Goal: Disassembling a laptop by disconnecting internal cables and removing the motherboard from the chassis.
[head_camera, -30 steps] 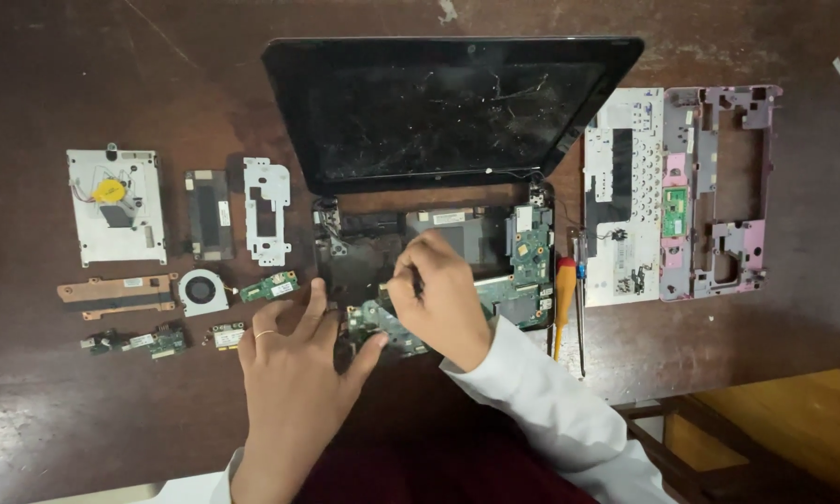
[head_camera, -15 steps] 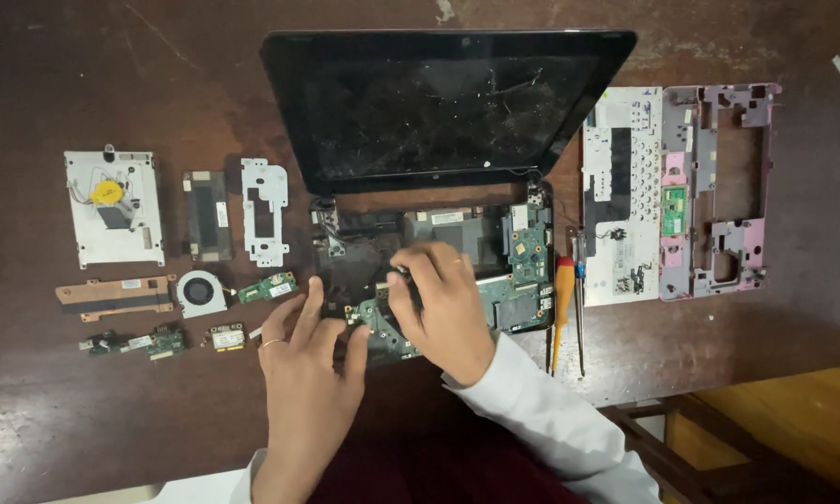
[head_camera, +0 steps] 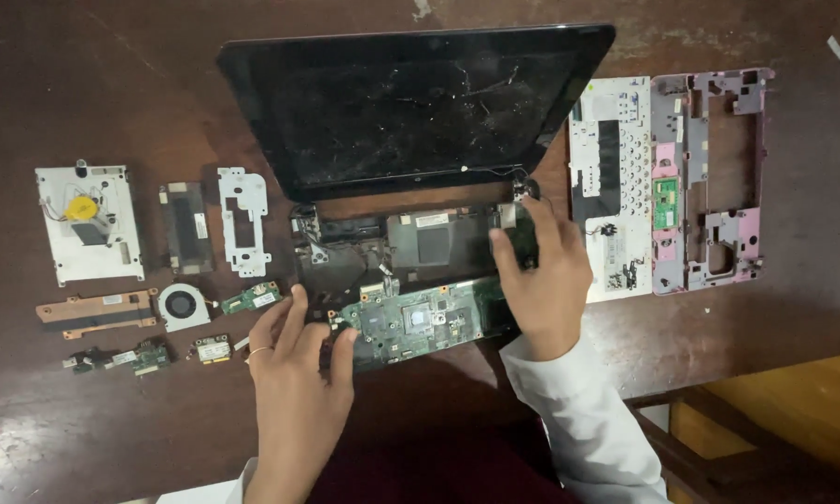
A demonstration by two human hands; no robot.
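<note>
Hands (head_camera: 298,373) (head_camera: 546,271) grip motherboard (head_camera: 420,322) ends; right palm hides its corner.

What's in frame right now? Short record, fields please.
setting: dark wooden table, head view
main item: opened laptop, cracked black screen tilted back
left hand: at left end of the green motherboard
right hand: on the board's right end, near the hinge
left of laptop: metal drive bracket, white bracket, small fan, small circuit boards
right of laptop: white keyboard backing, purple frame
</note>
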